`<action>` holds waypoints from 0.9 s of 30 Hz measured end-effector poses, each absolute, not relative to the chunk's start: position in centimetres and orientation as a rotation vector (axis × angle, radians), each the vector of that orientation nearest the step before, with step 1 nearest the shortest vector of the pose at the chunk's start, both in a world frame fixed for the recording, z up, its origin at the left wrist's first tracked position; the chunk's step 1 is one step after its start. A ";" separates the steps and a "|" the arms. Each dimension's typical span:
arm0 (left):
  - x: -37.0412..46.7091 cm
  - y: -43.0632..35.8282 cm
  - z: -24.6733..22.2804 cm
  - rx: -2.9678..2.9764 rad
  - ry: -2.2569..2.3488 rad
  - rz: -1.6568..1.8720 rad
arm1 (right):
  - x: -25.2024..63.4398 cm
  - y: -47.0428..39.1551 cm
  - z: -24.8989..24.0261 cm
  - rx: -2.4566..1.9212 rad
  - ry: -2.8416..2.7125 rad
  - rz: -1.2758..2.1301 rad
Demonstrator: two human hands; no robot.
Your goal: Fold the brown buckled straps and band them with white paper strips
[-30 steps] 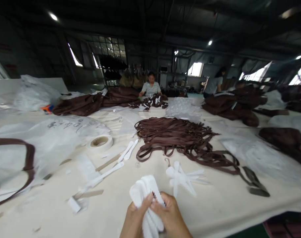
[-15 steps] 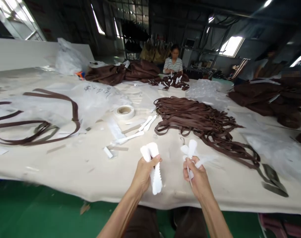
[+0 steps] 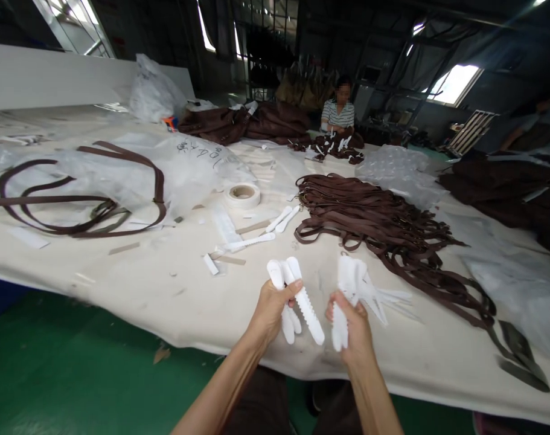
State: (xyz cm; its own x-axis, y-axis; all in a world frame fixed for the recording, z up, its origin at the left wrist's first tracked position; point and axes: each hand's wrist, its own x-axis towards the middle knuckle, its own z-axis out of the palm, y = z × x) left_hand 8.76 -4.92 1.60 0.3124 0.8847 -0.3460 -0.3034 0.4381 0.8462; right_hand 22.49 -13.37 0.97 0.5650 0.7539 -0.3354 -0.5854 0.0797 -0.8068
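My left hand [image 3: 275,305] is closed around several white strips [image 3: 311,317] with rounded ends and notched edges, fanned out above and below my thumb. A little to its right, my right hand [image 3: 354,323] grips another bunch of white strips [image 3: 349,275]; its upper ends spread apart and look blurred. More white pieces [image 3: 392,297] lie on the table just beyond my right hand, partly hidden by it. Further forward, several similar white strips [image 3: 286,220] rest loose on the pale tabletop. I cannot make out what the strips are made of.
A pile of brown straps [image 3: 360,211] lies ahead to the right. A roll of white tape [image 3: 243,195] sits left of it, with looped brown straps [image 3: 159,181] further left. Across the table [image 3: 175,302] a person [image 3: 338,115] sits by brown material.
My view has shifted to the right-hand tilt. The strips in my left hand are fanned wider, and my right hand has come closer and now grips a fuller bunch of strips.
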 end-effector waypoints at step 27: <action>9.2 -4.6 2.8 1.106 0.778 0.714 | 21.6 -13.4 3.1 -1.322 -0.487 1.411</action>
State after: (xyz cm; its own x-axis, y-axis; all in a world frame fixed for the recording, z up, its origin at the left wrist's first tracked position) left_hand 9.18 -4.63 2.78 0.5427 0.8194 -0.1846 -0.1137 0.2895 0.9504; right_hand 21.65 -13.40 3.12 0.2094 0.8736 -0.4394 -0.4164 -0.3269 -0.8484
